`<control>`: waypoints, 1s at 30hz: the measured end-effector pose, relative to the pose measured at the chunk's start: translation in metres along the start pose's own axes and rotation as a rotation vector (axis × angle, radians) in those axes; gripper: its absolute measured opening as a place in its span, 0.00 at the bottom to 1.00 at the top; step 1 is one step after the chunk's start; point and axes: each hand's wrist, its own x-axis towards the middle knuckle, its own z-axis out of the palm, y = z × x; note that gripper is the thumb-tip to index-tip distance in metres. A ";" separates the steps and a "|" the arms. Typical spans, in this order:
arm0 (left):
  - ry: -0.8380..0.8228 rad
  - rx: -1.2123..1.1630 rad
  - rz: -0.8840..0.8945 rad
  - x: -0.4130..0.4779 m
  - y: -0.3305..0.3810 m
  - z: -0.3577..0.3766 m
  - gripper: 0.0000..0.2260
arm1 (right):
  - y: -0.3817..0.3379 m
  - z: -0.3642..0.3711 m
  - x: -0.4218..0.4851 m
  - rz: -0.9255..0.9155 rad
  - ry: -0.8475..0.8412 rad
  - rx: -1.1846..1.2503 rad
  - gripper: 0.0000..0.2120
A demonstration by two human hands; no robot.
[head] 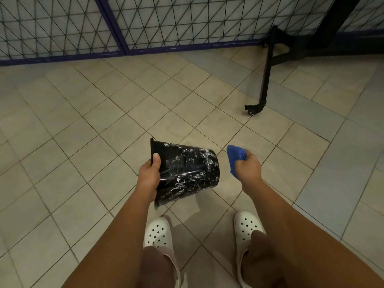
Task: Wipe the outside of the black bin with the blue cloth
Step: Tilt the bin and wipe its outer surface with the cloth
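Black bin (187,169) tipped sideways — white-smeared, bunched blue cloth (233,157) just beside

Glossy smeared black bin (187,171), soft blue cloth (235,155)

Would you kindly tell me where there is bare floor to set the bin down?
Bare tiles run from the wire fence to the black bin and across the left side. Another free patch lies right of the blue cloth, this side of the black wheeled stand. It is crowded near the white clogs.

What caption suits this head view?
The left hand holds the smeared black bin sideways; the right hand grips the blue cloth beside it, not touching.
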 end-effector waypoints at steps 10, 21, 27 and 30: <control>0.019 0.085 0.021 -0.007 -0.011 0.010 0.22 | 0.033 0.008 -0.014 -0.156 -0.179 -0.269 0.27; 0.020 0.183 0.048 0.015 -0.024 0.012 0.20 | 0.075 0.032 -0.009 -0.240 -0.316 -0.587 0.29; -0.025 0.318 0.067 0.021 -0.048 0.021 0.16 | 0.121 0.057 -0.023 -0.073 -0.384 -0.581 0.32; -0.036 0.321 0.027 0.026 -0.057 0.019 0.17 | 0.129 0.065 -0.017 -0.046 -0.406 -0.586 0.32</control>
